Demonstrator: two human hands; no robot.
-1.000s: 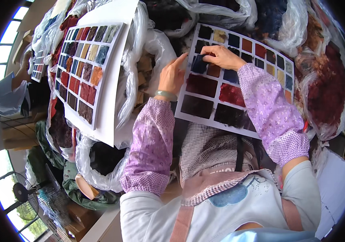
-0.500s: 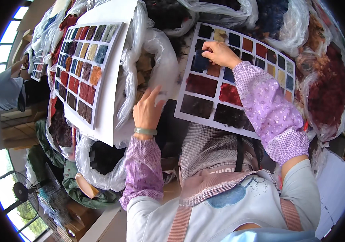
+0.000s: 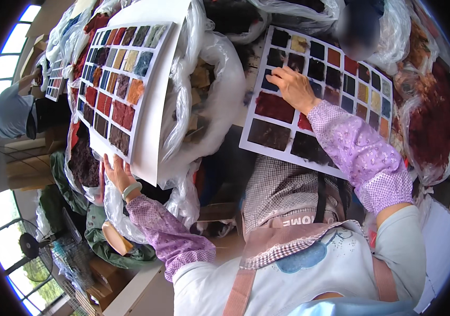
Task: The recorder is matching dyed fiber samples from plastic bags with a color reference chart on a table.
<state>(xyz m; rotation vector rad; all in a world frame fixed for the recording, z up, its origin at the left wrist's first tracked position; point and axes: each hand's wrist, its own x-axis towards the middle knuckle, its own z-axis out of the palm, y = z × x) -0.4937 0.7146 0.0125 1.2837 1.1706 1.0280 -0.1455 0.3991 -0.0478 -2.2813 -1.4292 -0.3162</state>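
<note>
On my lap and the table edge rests a white swatch card [image 3: 246, 138] with rows of coloured fibre patches. My right hand [image 3: 294, 90] is over its left part, fingers curled and fingertips pinched beside a dark blue patch [image 3: 268, 81]; anything between them is too small to make out. To the left, a second swatch card [image 3: 140, 105] leans at a slant on a large white sheet [image 3: 157, 100]. My left hand [image 3: 120, 175] is at that card's lower edge, fingers apart, fingertips near or touching the edge. Both forearms wear purple flowered sleeves.
Clear plastic bags [image 3: 220, 79] of loose fibre crowd around the cards. Dark red fibre [image 3: 435, 116] fills a bag at the right. Another person [image 3: 14, 113] stands at the far left near a smaller swatch card [image 3: 55, 79]. A fan [image 3: 30, 245] stands at lower left.
My left hand has moved left and down to the left card's lower edge. My right hand stays over the right card; the dark blue piece at its fingertips now appears flat against the card.
</note>
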